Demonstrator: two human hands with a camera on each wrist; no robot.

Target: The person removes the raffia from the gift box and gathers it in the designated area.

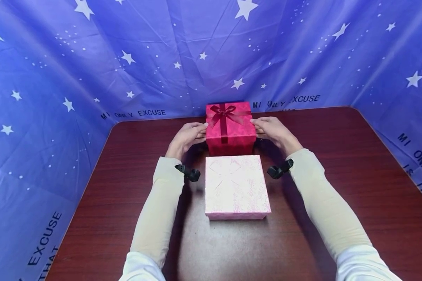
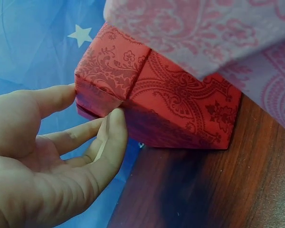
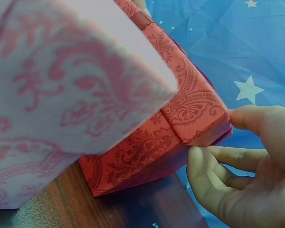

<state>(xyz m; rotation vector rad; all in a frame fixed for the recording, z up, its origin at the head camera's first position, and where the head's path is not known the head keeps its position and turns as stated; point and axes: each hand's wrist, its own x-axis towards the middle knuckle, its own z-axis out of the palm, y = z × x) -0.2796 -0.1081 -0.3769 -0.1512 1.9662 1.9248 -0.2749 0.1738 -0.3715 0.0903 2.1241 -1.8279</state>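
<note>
A red gift box (image 1: 231, 145) with a dark red ribbon bow on its lid (image 1: 237, 127) stands at the far edge of the table. My left hand (image 1: 188, 137) holds the lid at its left side, thumb against the lid's side and fingertips at its lower rim. On the opposite side my right hand (image 1: 276, 132) grips the lid in the same way, as the right wrist view shows with the fingers (image 3: 199, 164) at the rim. The lid sits on the box. Nearer to me, between my forearms, is a closed pale pink patterned gift box (image 1: 237, 191).
The dark wood table (image 1: 119, 203) has rounded far corners. A blue cloth with white stars (image 1: 183, 47) hangs right behind the red box and along both sides. Dark wrist cameras (image 1: 188, 173) on both wrists hang close to the pink box.
</note>
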